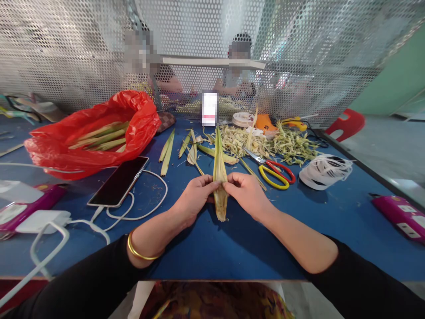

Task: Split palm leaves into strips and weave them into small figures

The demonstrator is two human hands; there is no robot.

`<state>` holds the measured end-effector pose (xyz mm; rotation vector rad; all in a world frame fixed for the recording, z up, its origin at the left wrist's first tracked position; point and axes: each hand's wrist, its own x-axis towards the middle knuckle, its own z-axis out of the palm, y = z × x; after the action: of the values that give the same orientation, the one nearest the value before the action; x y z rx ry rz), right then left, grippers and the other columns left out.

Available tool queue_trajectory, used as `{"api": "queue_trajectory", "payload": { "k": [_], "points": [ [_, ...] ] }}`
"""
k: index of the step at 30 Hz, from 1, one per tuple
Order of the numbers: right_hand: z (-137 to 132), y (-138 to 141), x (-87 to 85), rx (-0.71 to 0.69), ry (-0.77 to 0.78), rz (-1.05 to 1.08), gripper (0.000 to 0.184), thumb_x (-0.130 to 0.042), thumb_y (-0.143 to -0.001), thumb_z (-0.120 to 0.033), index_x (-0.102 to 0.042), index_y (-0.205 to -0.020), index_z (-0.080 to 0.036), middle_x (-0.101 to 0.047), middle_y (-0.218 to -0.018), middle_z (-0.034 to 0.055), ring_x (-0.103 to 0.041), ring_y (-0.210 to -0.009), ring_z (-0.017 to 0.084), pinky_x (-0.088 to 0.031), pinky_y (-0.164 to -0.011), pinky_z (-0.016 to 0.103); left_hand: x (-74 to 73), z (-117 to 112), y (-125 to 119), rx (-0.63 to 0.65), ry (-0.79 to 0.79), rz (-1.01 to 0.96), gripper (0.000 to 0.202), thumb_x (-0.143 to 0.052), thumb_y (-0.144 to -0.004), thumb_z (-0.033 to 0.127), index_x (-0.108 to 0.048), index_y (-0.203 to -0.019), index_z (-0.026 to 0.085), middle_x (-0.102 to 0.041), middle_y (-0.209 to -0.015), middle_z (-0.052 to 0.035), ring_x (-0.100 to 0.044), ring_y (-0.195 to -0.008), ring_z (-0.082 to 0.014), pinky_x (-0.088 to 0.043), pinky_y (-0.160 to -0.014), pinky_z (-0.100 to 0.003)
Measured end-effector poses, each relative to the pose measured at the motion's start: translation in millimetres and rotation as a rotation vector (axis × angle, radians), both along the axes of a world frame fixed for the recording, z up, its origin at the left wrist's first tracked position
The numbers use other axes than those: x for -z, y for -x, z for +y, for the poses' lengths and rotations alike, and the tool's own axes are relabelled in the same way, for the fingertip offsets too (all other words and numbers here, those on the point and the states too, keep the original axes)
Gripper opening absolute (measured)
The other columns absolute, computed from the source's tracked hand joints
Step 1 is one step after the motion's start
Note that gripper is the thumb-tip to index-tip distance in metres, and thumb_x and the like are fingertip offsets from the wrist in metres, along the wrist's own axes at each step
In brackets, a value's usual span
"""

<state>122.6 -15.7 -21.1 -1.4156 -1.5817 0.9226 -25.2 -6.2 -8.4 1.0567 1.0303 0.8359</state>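
Note:
Between both hands a long pale green and yellow husk leaf (219, 166) stands lengthwise, its brownish broad end toward me and its pointed tip away. My left hand (195, 197) pinches its left edge with thumb and fingers. On the opposite edge, my right hand (247, 192) grips it the same way. Beyond the hands lie loose leaf strips (168, 150) and a heap of shredded husk (242, 139). Scissors (274, 174) with red and yellow handles rest to the right of my right hand, blades slightly apart.
At left sits a red plastic bag (142, 115) with several husks inside, near a phone (119, 181) on a white cable. A roll of white strip (323, 173) and a purple power strip (400, 215) lie right. Perforated metal screen (199, 26) stands behind; people sit beyond it.

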Motion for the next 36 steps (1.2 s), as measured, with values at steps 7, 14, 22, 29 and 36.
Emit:
{"api": "queue_trajectory", "payload": {
  "k": [7,14,22,29,36],
  "points": [
    [-2.7,0.5,-3.4,-0.001,0.026,0.029,0.017,-0.053,-0.074,-0.024,-0.051,-0.059,-0.018,-0.043,-0.055,-0.0051,-0.037,-0.053,0.009,-0.03,-0.051,0.024,1.3,0.6,0.9,0.009,-0.032,0.014,0.024,-0.069,-0.069,0.034,-0.06,-0.079,0.013,-0.063,-0.072,-0.0017,-0.058,-0.065,-0.0127,-0.047,-0.062,-0.024],
    [-3.4,7.0,-9.1,-0.009,0.128,0.347,0.015,-0.055,-0.07,-0.024,-0.053,-0.056,-0.017,-0.047,-0.053,-0.0044,-0.043,-0.056,0.01,-0.035,-0.056,0.025,-1.4,-1.1,-1.7,0.01,-0.022,-0.027,0.025,-0.069,-0.07,0.034,-0.061,-0.082,0.013,-0.066,-0.068,-0.0017,-0.061,-0.063,-0.0132,-0.047,-0.062,-0.025],
    [-2.6,10.5,-4.3,0.008,0.133,0.516,0.01,-0.06,-0.068,-0.022,-0.059,-0.06,-0.016,-0.051,-0.057,-0.0036,-0.044,-0.056,0.01,-0.035,-0.057,0.025,-1.1,-2.0,-2.2,-0.024,-0.039,-0.031,0.015,-0.062,-0.076,0.027,-0.059,-0.082,0.014,-0.067,-0.068,-0.0028,-0.063,-0.063,-0.0141,-0.048,-0.062,-0.025],
    [-0.5,7.6,0.8,-0.082,0.22,0.685,0.006,-0.062,-0.068,-0.02,-0.062,-0.063,-0.016,-0.055,-0.058,-0.0031,-0.047,-0.057,0.01,-0.038,-0.061,0.026,1.7,-1.2,-2.5,-0.062,-0.069,0.019,0.006,-0.055,-0.079,0.022,-0.055,-0.08,0.016,-0.065,-0.066,-0.0008,-0.063,-0.063,-0.0147,-0.05,-0.063,-0.027],
    [-1.0,4.5,-4.2,-0.198,0.293,0.732,0.011,-0.065,-0.071,-0.024,-0.06,-0.065,-0.016,-0.057,-0.064,-0.0016,-0.05,-0.064,0.012,-0.04,-0.066,0.026,2.6,-3.9,-3.7,-0.11,-0.045,0.094,0.006,-0.052,-0.08,0.025,-0.05,-0.078,0.02,-0.058,-0.058,0.0044,-0.052,-0.047,-0.0104,-0.044,-0.047,-0.022]
  ]
}}
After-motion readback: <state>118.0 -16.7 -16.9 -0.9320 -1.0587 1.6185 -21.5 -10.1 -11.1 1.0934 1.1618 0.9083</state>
